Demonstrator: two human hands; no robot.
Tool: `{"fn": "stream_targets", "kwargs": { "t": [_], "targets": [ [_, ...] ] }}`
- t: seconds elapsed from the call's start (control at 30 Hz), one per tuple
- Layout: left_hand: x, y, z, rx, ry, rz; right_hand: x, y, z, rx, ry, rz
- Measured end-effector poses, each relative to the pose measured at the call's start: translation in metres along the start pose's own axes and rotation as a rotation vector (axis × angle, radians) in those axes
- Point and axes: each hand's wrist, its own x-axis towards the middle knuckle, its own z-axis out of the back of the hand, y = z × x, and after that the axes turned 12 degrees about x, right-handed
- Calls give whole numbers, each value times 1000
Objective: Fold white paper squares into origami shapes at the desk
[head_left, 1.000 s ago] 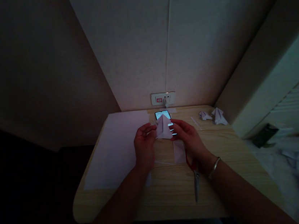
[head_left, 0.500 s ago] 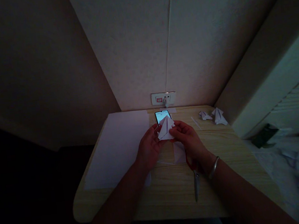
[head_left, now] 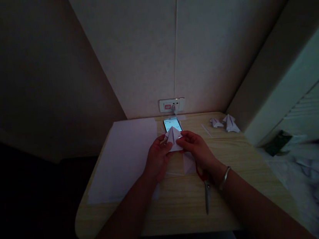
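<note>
Held the folded white paper [head_left: 173, 136] apparently just above the table [head_left: 241, 171], nearer the body than the lit phone [head_left: 171, 124], with its pointed end away from the body. Pinched its left side with the left hand [head_left: 156, 158] and its right side with the right hand [head_left: 197, 146], both thumbs on the upper face, other fingers partly hidden behind. Seemed to call for light, even pressure from both thumbs, so as to leave the point centred and the halves matched. Probably best creased in short strokes outward from the middle, without tugging, being likely to skew at the layered edges. Also looked wise to steer clear of the red-handled scissors [head_left: 207, 199], lying near the right hand.
</note>
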Motion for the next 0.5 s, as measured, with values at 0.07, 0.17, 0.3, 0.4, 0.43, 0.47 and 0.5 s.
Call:
{"fn": "stream_targets", "kwargs": {
  "t": [0.07,0.17,0.3,0.4,0.43,0.47,0.5],
  "targets": [
    [0,1,0,10,5,0,0,0,-1,3,-2,-6],
    [0,1,0,25,7,3,0,-1,-1,13,-14,-13],
    [0,0,-1,48,-15,23,-1,-1,-1,23,-24,-11],
    [0,-1,-2,38,-15,26,-1,-1,-2,11,-30,-14],
    [0,-1,-2,24,-17,23,-1,-1,-2,7,-35,-16],
    [0,-2,-2,8,-18,23,-1,-1,-3,6,-40,-13],
    [0,-3,-2,-10,-14,26,-1,0,-3,8,-43,-7]
  ]
}}
